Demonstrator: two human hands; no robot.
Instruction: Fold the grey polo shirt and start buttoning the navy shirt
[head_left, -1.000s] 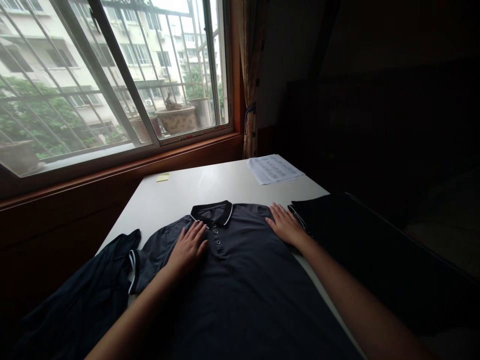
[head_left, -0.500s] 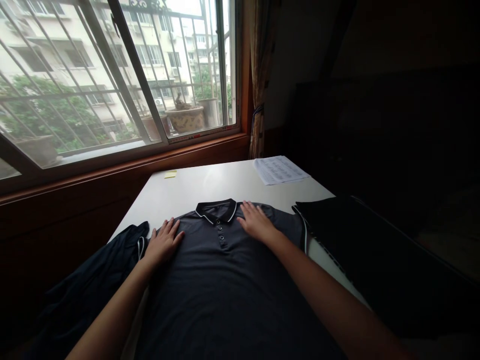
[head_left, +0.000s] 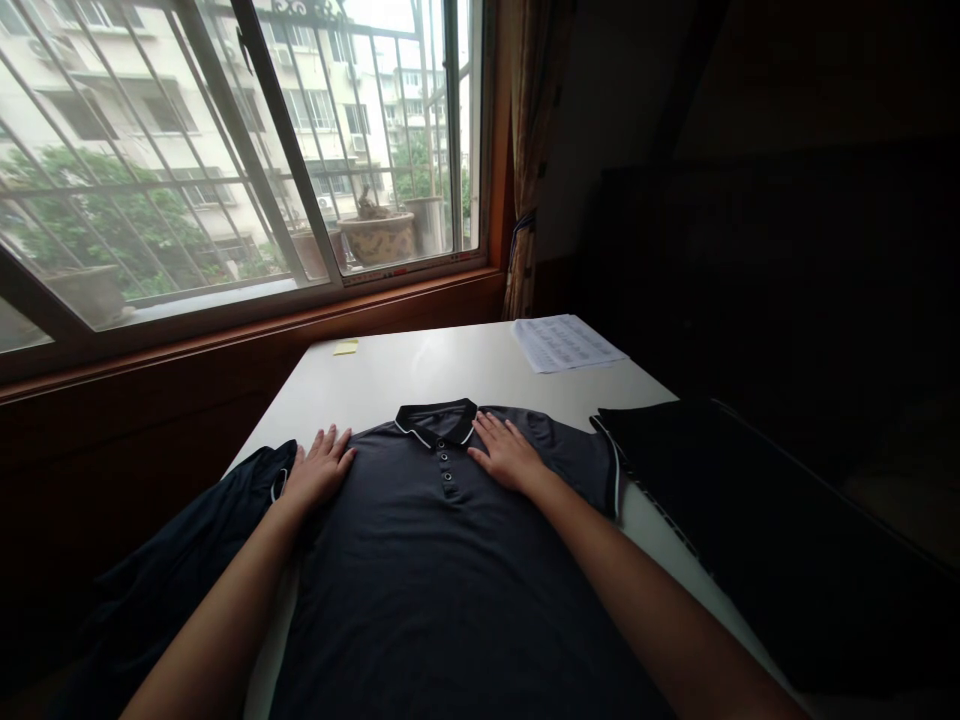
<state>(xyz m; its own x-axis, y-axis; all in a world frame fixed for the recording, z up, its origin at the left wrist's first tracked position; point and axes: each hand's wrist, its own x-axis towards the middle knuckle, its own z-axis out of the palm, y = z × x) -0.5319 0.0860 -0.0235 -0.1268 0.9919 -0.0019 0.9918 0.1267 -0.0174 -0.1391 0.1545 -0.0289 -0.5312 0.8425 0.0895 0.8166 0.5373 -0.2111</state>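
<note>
A dark grey polo shirt (head_left: 427, 570) lies spread face up on a white table (head_left: 390, 370), its black collar with a white stripe toward the window and its buttoned placket up. My left hand (head_left: 316, 470) rests flat on the shoulder at the left, fingers stretched out. Beside the collar, my right hand (head_left: 506, 450) lies flat on the other shoulder with its fingers spread. Neither hand grips the cloth. The shirt's lower end runs out of view at the bottom.
To the left, a rumpled dark garment (head_left: 187, 550) hangs over the table edge. Dark folded cloth (head_left: 750, 510) lies along the right side. Printed sheets (head_left: 570, 343) and a yellow sticky note (head_left: 346, 347) lie at the back, below a barred window (head_left: 300, 150).
My left hand has slid slightly outward to the left, toward the sleeve. My right hand has shifted a little closer to the collar. The view has moved slightly.
</note>
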